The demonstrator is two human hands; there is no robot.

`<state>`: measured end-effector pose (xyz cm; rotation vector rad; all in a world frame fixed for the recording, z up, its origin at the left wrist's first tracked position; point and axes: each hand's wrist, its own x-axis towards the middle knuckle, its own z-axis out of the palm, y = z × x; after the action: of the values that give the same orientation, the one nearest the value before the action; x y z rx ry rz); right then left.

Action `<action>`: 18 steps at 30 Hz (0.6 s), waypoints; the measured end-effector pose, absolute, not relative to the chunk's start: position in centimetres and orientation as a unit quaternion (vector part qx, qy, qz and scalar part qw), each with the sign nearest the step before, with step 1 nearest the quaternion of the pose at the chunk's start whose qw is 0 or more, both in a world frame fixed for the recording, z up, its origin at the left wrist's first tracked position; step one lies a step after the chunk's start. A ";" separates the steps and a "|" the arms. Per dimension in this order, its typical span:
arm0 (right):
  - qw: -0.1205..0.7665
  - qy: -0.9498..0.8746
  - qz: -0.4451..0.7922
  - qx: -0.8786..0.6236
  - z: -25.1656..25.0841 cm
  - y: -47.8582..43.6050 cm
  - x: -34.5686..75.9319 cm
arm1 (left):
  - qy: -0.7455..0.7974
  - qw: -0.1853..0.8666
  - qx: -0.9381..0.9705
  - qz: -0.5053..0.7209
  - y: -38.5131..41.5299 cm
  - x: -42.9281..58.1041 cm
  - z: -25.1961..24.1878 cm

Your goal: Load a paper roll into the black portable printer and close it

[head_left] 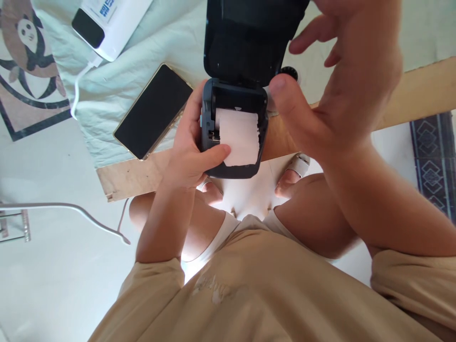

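A small dark receipt printer (233, 172) is held over the table's front edge, its black lid (245, 38) swung up and back. White paper (242, 135) with a ragged edge comes out of its inner bay toward me. My left hand (194, 142) wraps round the printer's left side, the thumb resting on the paper's lower left. Just right of the lid and body, my right hand (342, 80) has its fingers apart, the thumb tip close to the printer's hinge corner. I cannot tell whether that thumb touches the printer.
A phone (153, 111) with a black screen lies on the pale green cloth (171, 28), left of the printer. Behind it sits a white device (114, 28) with a white cable (76, 92). A round dark-topped object (289, 72) stands partly hidden behind my right thumb. The table's wooden edge (135, 175) runs before my knees.
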<state>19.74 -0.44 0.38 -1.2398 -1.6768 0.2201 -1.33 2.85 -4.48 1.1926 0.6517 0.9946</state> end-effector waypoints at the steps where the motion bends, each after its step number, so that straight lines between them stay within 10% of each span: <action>1: 0.498 -0.697 0.070 -0.512 0.5 -0.4 19.7 | 0.286 0.664 0.530 0.443 2.8 -1.4 -4.4; 18: 0.366 -0.808 0.060 -0.458 1.1 -2.4 17.6 | 0.191 0.675 0.546 0.458 3.2 -1.3 -4.8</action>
<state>17.61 -2.43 1.13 -1.1781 -2.0760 0.1550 -1.29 3.18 -4.84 1.2272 0.4301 1.0313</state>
